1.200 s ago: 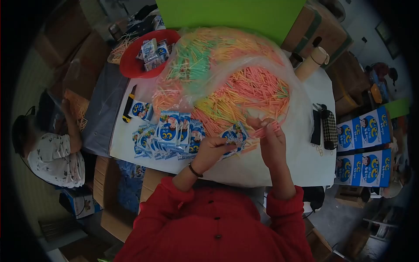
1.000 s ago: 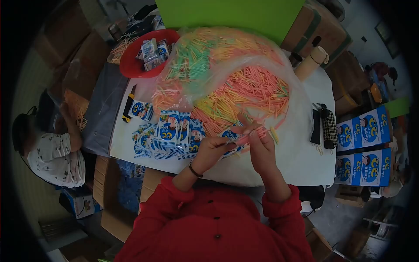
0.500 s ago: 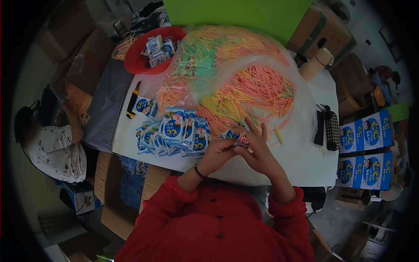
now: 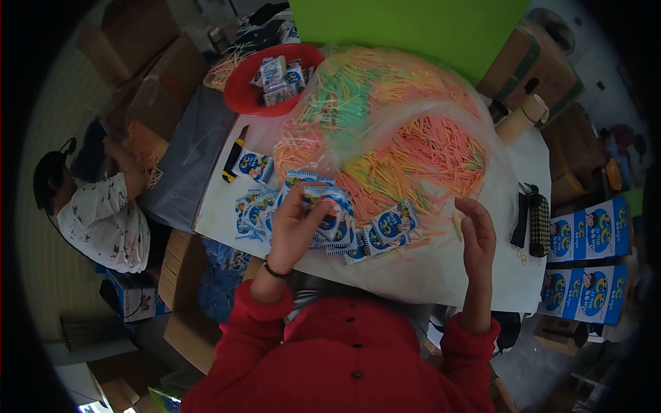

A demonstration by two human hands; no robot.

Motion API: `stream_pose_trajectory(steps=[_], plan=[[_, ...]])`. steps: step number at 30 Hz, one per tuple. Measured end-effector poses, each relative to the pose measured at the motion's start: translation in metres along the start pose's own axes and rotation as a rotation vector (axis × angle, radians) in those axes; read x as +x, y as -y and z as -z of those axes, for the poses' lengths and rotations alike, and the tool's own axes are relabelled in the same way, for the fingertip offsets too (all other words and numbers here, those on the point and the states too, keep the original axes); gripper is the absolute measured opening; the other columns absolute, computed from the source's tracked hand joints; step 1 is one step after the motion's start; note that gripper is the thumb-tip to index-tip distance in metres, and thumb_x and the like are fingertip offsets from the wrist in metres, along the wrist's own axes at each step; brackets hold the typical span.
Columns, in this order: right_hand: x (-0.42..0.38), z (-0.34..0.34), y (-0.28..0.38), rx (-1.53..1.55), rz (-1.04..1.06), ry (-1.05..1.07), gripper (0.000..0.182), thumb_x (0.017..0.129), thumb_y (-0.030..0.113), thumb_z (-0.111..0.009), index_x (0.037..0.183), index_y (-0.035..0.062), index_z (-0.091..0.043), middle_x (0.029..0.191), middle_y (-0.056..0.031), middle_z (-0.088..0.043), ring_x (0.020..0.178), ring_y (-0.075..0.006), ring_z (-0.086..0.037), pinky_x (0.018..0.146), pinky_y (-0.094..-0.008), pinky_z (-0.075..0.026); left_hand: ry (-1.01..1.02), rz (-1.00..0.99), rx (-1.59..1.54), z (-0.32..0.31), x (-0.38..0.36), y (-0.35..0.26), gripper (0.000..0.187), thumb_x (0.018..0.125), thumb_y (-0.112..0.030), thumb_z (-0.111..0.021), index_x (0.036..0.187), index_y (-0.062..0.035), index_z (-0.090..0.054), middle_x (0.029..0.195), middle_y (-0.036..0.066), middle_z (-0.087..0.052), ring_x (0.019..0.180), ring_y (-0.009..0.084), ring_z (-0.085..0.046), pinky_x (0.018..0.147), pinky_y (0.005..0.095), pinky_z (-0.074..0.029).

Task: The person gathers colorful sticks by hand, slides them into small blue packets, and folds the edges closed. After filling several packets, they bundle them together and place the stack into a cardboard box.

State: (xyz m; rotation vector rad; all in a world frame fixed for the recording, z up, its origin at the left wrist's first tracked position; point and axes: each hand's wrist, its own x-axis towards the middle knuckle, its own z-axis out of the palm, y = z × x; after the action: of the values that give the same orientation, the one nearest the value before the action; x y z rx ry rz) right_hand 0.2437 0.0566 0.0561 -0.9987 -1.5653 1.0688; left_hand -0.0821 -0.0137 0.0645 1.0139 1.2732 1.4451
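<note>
My left hand (image 4: pixel 295 227) is over the pile of printed packets (image 4: pixel 260 215), thumb and fingers closed on a small blue-and-white packet (image 4: pixel 332 208). Something pink shows at that packet, though my fingers hide part of it. Two more packets (image 4: pixel 390 226) lie to its right, at the edge of the heap of thin coloured sticks (image 4: pixel 441 148). My right hand (image 4: pixel 478 237) is raised above the table's right part, fingers stretched and apart, holding nothing. A few loose sticks lie on the white table near it.
A red bowl (image 4: pixel 242 86) of wrapped packets and a yellow-black utility knife (image 4: pixel 235 160) are at the left. A flask (image 4: pixel 523 118) and a checked pouch (image 4: pixel 540 227) stand right. An open carton (image 4: pixel 184 275) is below left. Another person (image 4: pixel 107 220) sits at the left.
My hands have parted: the left moved left over the packet pile with the packet, the right moved right and opened out. The view has shifted slightly.
</note>
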Motion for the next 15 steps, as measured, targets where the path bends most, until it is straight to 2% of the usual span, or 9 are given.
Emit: stream_pose_trajectory(steps=[1,3,4,5,6,7,8,11,15], plan=[[0.001,0.009,-0.009,-0.03,-0.05,-0.068,0.034,0.089,0.007,-0.061,0.123,0.0017,-0.055,0.118,-0.013,-0.061,0.119,-0.0244,-0.054,0.102,-0.0358,-0.039,-0.08,-0.015,0.168,0.012,0.006,0.0,0.027,0.089,-0.002,-0.064,0.115,-0.001,-0.057,0.111,0.011,-0.063,0.089,0.015,-0.065,0.068,0.027,-0.053],[0.005,0.031,-0.022,-0.094,-0.104,-0.162,0.026,0.091,0.004,-0.057,0.117,0.002,-0.059,0.108,-0.0115,-0.066,0.112,-0.0242,-0.059,0.097,-0.0349,-0.043,-0.121,-0.082,0.665,0.043,0.02,0.018,0.033,0.085,-0.009,-0.069,0.116,-0.0034,-0.059,0.112,0.013,-0.06,0.09,0.0211,-0.062,0.075,0.034,-0.05],[0.013,0.037,-0.028,-0.351,-0.042,-0.166,0.022,0.092,0.005,-0.058,0.114,0.0029,-0.06,0.105,-0.011,-0.065,0.105,-0.024,-0.06,0.093,-0.0354,-0.044,-0.101,-0.09,0.646,0.046,0.024,0.023,0.033,0.085,-0.009,-0.069,0.116,-0.0034,-0.059,0.112,0.013,-0.06,0.09,0.0211,-0.062,0.075,0.034,-0.05],[0.024,0.041,-0.035,-0.6,0.019,-0.163,0.019,0.092,0.007,-0.058,0.11,0.0039,-0.062,0.102,-0.0105,-0.065,0.099,-0.0238,-0.062,0.088,-0.0359,-0.046,-0.126,-0.28,0.94,0.05,0.027,0.027,0.037,0.083,-0.013,-0.07,0.118,-0.0047,-0.059,0.114,0.013,-0.058,0.096,0.025,-0.058,0.081,0.0381,-0.045],[0.035,0.046,-0.044,-0.607,0.022,-0.175,0.019,0.092,0.007,-0.058,0.11,0.0039,-0.062,0.102,-0.0105,-0.065,0.099,-0.0238,-0.062,0.088,-0.0359,-0.046,-0.16,-0.478,1.234,0.05,0.028,0.028,0.042,0.081,-0.017,-0.071,0.12,-0.006,-0.06,0.115,0.013,-0.057,0.101,0.0289,-0.054,0.088,0.0421,-0.041],[0.048,0.052,-0.052,-0.812,0.09,-0.13,0.02,0.089,0.006,-0.059,0.109,0.0052,-0.062,0.102,-0.0114,-0.064,0.097,-0.0265,-0.061,0.086,-0.0373,-0.047,-0.166,-0.367,1.162,0.047,0.028,0.028,0.046,0.081,-0.019,-0.07,0.124,-0.0071,-0.058,0.117,0.011,-0.055,0.114,0.0329,-0.044,0.097,0.0457,-0.031],[0.06,0.057,-0.061,-1.016,0.156,-0.081,0.021,0.086,0.004,-0.06,0.107,0.0065,-0.063,0.102,-0.0122,-0.063,0.096,-0.0292,-0.061,0.085,-0.0387,-0.047,-0.163,-0.374,1.16,0.043,0.028,0.025,0.046,0.081,-0.019,-0.07,0.124,-0.0071,-0.058,0.117,0.011,-0.055,0.114,0.0329,-0.044,0.097,0.0457,-0.031],[0.097,0.067,-0.088,-1.244,0.375,-0.08,0.026,0.08,0.004,-0.061,0.105,0.0057,-0.062,0.106,-0.0124,-0.062,0.097,-0.0332,-0.058,0.083,-0.0416,-0.046,-0.381,-0.609,1.364,0.009,0.017,0.004,0.044,0.079,-0.018,-0.071,0.121,-0.0075,-0.06,0.115,0.011,-0.056,0.112,0.0327,-0.046,0.095,0.0451,-0.032],[0.124,0.069,-0.109,-1.351,0.349,0.012,0.029,0.078,0.005,-0.057,0.107,0.0053,-0.061,0.113,-0.013,-0.059,0.103,-0.0324,-0.056,0.084,-0.0416,-0.046,0.006,-0.619,1.253,-0.039,0.004,0.009,0.033,0.079,-0.02,-0.072,0.107,-0.0079,-0.062,0.106,0.01,-0.056,0.104,0.0295,-0.048,0.088,0.0441,-0.032]])
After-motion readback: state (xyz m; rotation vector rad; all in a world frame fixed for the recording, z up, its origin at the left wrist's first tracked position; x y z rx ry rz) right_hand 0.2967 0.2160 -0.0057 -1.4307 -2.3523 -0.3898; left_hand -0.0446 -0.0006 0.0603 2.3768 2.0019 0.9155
